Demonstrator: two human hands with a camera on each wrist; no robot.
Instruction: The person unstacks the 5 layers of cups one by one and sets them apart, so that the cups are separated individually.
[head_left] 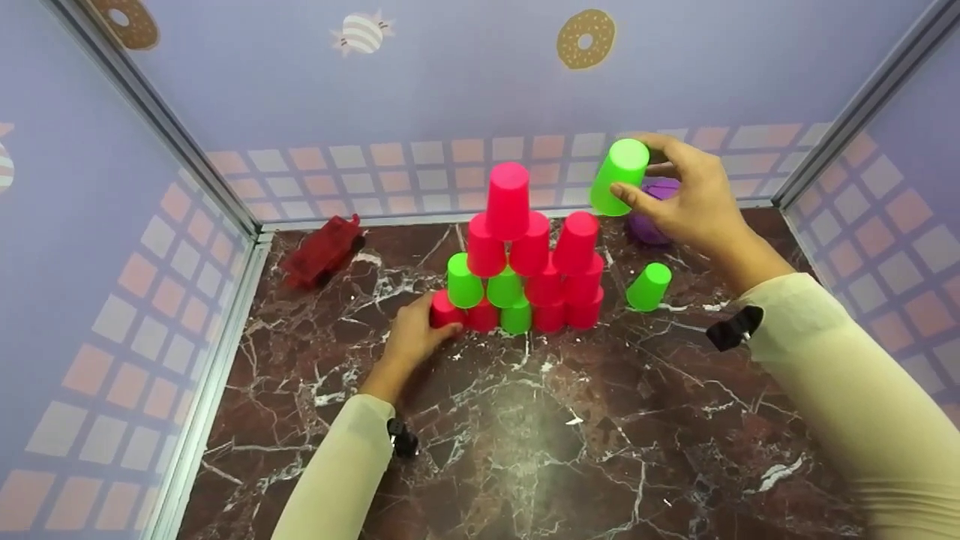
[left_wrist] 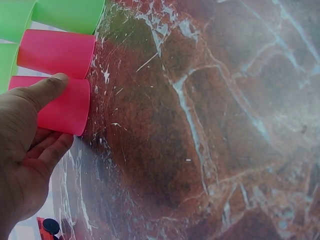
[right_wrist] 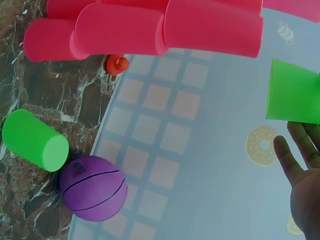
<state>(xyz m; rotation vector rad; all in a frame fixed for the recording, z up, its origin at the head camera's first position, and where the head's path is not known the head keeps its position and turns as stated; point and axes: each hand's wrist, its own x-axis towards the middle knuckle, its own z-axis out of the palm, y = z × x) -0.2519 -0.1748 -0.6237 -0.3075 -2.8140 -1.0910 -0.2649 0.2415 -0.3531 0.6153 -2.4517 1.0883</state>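
A raised green cup [head_left: 621, 184], mouth down, is held between thumb and fingers of the right hand [head_left: 694, 195], right of a tiered stack [head_left: 529, 251] of inverted pink and green cups. The left hand [head_left: 412, 334] grips the bottom row's leftmost pink cup [left_wrist: 67, 107]. On the marbled table [head_left: 525, 435], a second green cup [head_left: 650, 287] stands near a purple basketball [right_wrist: 92, 187].
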